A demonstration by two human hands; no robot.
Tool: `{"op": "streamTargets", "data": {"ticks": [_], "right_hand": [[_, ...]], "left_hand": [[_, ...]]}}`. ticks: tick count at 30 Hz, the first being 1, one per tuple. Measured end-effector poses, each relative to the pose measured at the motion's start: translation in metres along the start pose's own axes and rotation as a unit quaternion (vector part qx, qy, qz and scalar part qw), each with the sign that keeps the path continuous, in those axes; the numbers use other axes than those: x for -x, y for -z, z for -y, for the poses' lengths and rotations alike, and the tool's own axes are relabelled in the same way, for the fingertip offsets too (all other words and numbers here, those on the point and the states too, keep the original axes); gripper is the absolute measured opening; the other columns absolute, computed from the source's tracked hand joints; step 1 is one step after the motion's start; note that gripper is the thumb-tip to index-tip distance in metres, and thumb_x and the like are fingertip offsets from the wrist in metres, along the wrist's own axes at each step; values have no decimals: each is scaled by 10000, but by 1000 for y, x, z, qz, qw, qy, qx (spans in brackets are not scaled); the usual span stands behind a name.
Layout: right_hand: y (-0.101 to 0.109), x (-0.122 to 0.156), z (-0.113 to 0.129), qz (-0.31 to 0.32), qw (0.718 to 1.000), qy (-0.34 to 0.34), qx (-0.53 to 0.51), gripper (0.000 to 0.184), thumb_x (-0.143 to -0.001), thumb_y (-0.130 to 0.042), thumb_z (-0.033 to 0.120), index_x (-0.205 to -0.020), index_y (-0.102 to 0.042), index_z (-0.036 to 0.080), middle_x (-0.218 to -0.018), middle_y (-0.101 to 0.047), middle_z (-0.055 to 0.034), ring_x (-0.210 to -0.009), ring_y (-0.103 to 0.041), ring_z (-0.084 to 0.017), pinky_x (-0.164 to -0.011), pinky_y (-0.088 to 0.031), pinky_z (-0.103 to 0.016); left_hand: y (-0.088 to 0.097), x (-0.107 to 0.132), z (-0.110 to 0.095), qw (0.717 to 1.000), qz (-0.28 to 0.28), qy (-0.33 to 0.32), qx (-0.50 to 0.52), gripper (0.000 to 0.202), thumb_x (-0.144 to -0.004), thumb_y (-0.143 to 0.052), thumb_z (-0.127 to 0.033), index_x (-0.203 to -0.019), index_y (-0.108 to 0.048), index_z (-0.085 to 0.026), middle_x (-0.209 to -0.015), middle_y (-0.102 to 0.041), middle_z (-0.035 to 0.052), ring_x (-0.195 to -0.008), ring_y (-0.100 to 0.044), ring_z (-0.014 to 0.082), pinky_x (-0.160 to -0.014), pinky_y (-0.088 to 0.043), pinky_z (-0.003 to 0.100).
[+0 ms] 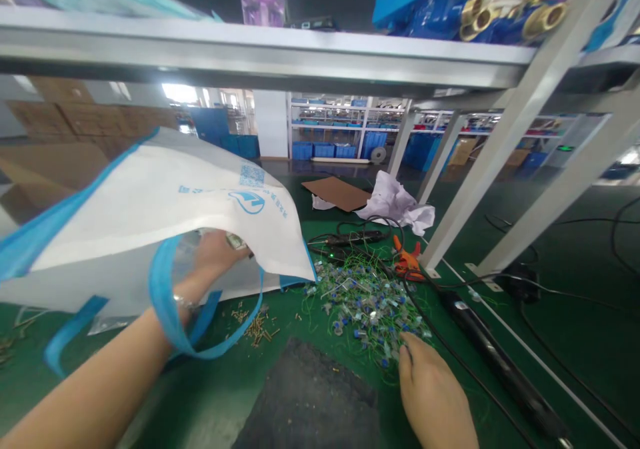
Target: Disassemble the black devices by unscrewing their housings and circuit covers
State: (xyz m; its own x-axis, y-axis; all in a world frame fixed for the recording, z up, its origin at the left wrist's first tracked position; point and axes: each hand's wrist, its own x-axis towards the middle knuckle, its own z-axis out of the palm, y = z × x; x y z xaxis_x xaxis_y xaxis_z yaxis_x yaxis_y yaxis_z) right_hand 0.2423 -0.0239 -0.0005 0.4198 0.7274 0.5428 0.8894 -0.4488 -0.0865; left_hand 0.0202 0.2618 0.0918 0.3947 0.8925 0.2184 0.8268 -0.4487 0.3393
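My left hand (pixel 217 256) reaches through a blue handle into the mouth of a white tote bag (pixel 200 196) with blue trim. Its fingers are closed at a small pale item that I cannot make out. Low at the right, my right hand (pixel 433 392) is at the near edge of a pile of small clear and blue plastic pieces with green wires (pixel 370 309). Its fingers are curled together, and what they hold, if anything, is hidden. Small brass-coloured screws or pins (pixel 257 326) are scattered on the green floor below the bag.
A dark mat (pixel 313 402) lies in front of me. Metal table legs (pixel 480 156), an orange clamp (pixel 409 259), a black bar-shaped device (pixel 500 362) and cables are at the right. Crumpled paper (pixel 395 202) and cardboard (pixel 340 192) lie behind. A table edge (pixel 250 49) spans overhead.
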Motion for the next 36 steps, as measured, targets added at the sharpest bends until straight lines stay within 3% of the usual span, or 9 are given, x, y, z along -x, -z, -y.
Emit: {"op": "streamTargets", "data": {"ticks": [3, 6, 10, 13, 20, 24, 27, 32, 36], "right_hand": [[-1, -2, 2, -5, 1000, 2, -19, 356, -850, -298, 212, -969, -578, 27, -950, -600, -166, -885, -570, -252, -806, -472, -407], [9, -5, 15, -32, 997, 22, -67, 353, -847, -324, 243, -985, -581, 45, -998, -584, -157, -941, -540, -263, -866, -433, -444], [31, -4, 47, 10, 975, 52, -218, 324, -855, -335, 256, -1006, -586, 115, -1040, -580, -106, -998, -521, -220, -914, -411, -424], [42, -4, 69, 151, 939, 51, -306, 340, -835, -359, 237, -1086, -557, 120, -1131, -541, -99, -1080, -478, -206, -960, -377, -415], [42, -14, 87, 246, 904, 65, -345, 382, -766, -445, 193, -1130, -536, 123, -1164, -528, -89, -1100, -470, -204, -982, -359, -378], [48, -21, 92, 229, 892, 83, -380, 333, -806, -391, 236, -1085, -557, 162, -1165, -523, -72, -1104, -462, -188, -984, -353, -374], [54, -24, 94, 240, 868, 112, -420, 296, -801, -433, 265, -1048, -570, 177, -1153, -527, -69, -1092, -468, -191, -974, -360, -377], [67, -26, 95, 178, 874, 172, -419, 291, -787, -501, 216, -1075, -532, 194, -1196, -475, -65, -1123, -420, -190, -973, -343, -383], [82, -28, 104, 163, 912, 252, -281, 215, -713, -613, 149, -921, -586, 191, -1006, -522, -59, -968, -466, -215, -838, -398, -372]], "left_hand": [[3, 40, 16, 988, 1, 61, 143, 484, -716, -567, -298, -1132, -420, -99, -1041, -594, 123, -935, -560, 259, -796, -453, 379], [1, 99, 21, 932, 99, 37, 345, 406, -674, -541, -244, -1059, -479, -133, -988, -635, 90, -897, -593, 224, -787, -472, 339], [-15, 158, 6, 710, 177, 96, 675, 471, -533, -644, -152, -990, -533, -179, -956, -643, 49, -872, -597, 209, -772, -464, 300], [-30, 178, -12, 608, 181, 171, 754, 455, -500, -664, -102, -935, -554, -177, -868, -654, 37, -765, -609, 189, -706, -471, 290], [-44, 205, -42, 534, 128, 309, 777, 258, -603, -647, -163, -834, -551, -99, -756, -645, 73, -710, -599, 186, -729, -474, 341], [-37, 216, -47, 579, 162, 237, 763, 422, -559, -674, -145, -944, -502, -130, -840, -632, 56, -758, -588, 192, -713, -460, 319], [-35, 213, -52, 664, 175, 156, 710, 517, -535, -701, -175, -993, -466, -141, -862, -615, 38, -788, -569, 178, -732, -440, 288], [-41, 197, -62, 863, 112, 51, 491, 521, -523, -664, -204, -1004, -474, -143, -870, -577, 38, -774, -538, 189, -728, -430, 312], [-49, 193, -71, 926, 41, -50, 373, 402, -531, -614, -198, -922, -522, -172, -872, -558, 35, -819, -510, 208, -774, -410, 342]]}}
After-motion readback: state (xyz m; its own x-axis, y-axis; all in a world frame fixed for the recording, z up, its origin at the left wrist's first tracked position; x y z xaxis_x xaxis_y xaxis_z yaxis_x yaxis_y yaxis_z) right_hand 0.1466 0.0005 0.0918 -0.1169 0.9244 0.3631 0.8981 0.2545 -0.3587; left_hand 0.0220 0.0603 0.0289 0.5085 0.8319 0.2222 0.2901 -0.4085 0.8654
